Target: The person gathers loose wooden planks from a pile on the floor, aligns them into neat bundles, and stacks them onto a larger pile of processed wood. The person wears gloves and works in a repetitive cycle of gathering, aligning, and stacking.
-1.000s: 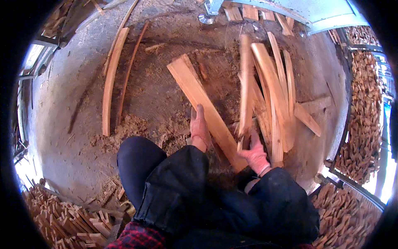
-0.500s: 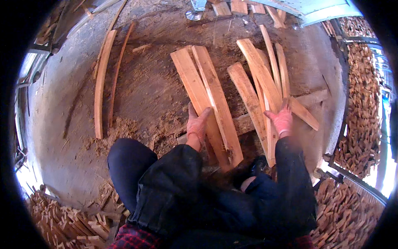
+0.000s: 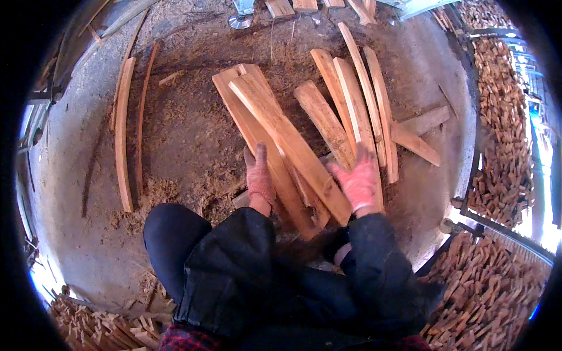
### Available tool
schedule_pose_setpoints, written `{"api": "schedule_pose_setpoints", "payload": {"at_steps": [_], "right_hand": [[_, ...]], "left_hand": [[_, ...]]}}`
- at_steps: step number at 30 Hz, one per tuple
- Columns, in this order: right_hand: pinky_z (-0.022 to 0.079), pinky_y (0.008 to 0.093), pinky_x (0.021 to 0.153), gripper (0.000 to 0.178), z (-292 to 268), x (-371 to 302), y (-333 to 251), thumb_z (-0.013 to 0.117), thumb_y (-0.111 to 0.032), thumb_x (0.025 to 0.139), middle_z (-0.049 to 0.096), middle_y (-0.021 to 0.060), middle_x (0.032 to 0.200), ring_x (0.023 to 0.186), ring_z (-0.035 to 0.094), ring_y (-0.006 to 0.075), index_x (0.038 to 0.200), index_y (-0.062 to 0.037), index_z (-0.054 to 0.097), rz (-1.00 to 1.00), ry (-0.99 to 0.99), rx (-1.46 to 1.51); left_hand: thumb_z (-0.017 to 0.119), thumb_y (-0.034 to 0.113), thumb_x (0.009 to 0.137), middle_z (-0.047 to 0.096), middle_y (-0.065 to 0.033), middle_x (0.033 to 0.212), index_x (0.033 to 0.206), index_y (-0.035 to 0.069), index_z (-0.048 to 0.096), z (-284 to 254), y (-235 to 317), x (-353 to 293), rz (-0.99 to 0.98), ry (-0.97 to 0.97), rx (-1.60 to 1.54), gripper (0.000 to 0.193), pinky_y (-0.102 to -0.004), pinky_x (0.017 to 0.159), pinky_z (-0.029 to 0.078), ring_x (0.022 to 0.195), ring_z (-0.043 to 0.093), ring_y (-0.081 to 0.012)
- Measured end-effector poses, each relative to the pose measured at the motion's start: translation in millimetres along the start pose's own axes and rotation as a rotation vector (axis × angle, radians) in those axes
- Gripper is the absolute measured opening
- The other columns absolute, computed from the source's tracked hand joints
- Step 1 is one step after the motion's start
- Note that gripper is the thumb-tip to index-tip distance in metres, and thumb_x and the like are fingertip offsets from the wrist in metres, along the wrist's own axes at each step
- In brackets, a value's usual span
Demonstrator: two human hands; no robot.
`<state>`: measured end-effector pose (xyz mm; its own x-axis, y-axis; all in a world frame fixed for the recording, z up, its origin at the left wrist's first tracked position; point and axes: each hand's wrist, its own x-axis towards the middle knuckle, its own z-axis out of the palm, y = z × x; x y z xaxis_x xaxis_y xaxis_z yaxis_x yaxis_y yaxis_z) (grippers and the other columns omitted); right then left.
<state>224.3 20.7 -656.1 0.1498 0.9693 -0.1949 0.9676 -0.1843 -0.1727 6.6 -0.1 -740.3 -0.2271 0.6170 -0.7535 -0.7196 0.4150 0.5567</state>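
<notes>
A: Nearest items first. State of the left hand (image 3: pixel 259 178)?
B: Fingers extended along the outer edge of the lower board (image 3: pixel 243 120), not wrapped round it. Firm pressure cannot be confirmed.
A: The right hand (image 3: pixel 358 181)?
B: Thumb spread apart from the fingers, which lie over a pale plank (image 3: pixel 353 96). Whether they curl beneath it cannot be told.
A: Position of the top board (image 3: pixel 293 140)?
B: Between the hands, resting askew across the lower board. Its long axis runs from far left to near right, the near end just beside the right wrist.
A: Which hand is nearer to it?
B: The right; its thumb points at the board's right edge. Contact there is unclear. The board lies to that hand's left, while the pale plank runs away from its fingers, leaning slightly left.
A: Farther out?
B: A long strip (image 3: pixel 123 134) on the floor at left, stacked wood (image 3: pixel 506 128) at right, and a round metal foot (image 3: pixel 240 21) at the far side.
</notes>
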Motion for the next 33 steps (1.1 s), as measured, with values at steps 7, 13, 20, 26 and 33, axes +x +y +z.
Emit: {"api": "schedule_pose_setpoints", "payload": {"at_steps": [7,13,20,26,33], "right_hand": [[0.030,0.0514,0.115,0.111,-8,28,46,0.082,-0.053,0.069,0.038,0.0207,0.151,0.144,0.027,0.0424,0.155,-0.0092,0.026,0.203,-0.199,-0.316],[0.052,0.0448,0.090,0.071,-25,16,70,0.073,-0.026,0.082,0.067,0.0240,0.112,0.104,0.064,0.0426,0.143,-0.0065,0.043,0.105,-0.171,0.050],[0.042,0.0432,0.106,0.087,-25,-27,-3,0.075,-0.047,0.080,0.055,0.0243,0.135,0.127,0.051,0.0387,0.149,-0.0068,0.039,-0.041,-0.398,0.020],[0.024,0.0474,0.120,0.111,13,2,49,0.076,-0.057,0.075,0.024,0.0186,0.160,0.147,0.021,0.0415,0.157,-0.0083,0.019,0.123,-0.251,-0.329],[0.032,0.0512,0.114,0.120,15,10,63,0.085,-0.044,0.066,0.028,0.0228,0.155,0.141,0.028,0.0445,0.156,-0.0064,0.015,0.067,-0.245,-0.327]], "left_hand": [[0.076,0.032,0.086,0.055,-0.0150,0.132,0.152,0.009,0.027,0,8,-7,0.075,-0.060,0.122,0.085,-0.0415,0.090,0.051,0.112,0.058,-0.0275],[0.071,0.035,0.091,0.054,-0.0145,0.135,0.152,0.009,0.029,-2,7,-7,0.030,-0.045,0.025,0.079,-0.0406,0.091,0.050,0.112,0.059,-0.0272],[0.060,0.050,0.095,0.053,-0.0123,0.138,0.153,0.009,0.029,-1,-6,3,-0.012,-0.047,-0.071,0.078,-0.0399,0.098,0.047,0.118,0.056,-0.0258],[0.065,0.043,0.094,0.054,-0.0112,0.137,0.153,0.009,0.030,1,8,-9,0.076,-0.061,-0.032,0.077,-0.0400,0.101,0.044,0.120,0.054,-0.0251],[0.068,0.034,0.094,0.053,-0.0124,0.137,0.151,0.007,0.032,-1,3,-7,0.048,-0.015,0.049,0.072,-0.0402,0.101,0.043,0.120,0.052,-0.0260]]}}
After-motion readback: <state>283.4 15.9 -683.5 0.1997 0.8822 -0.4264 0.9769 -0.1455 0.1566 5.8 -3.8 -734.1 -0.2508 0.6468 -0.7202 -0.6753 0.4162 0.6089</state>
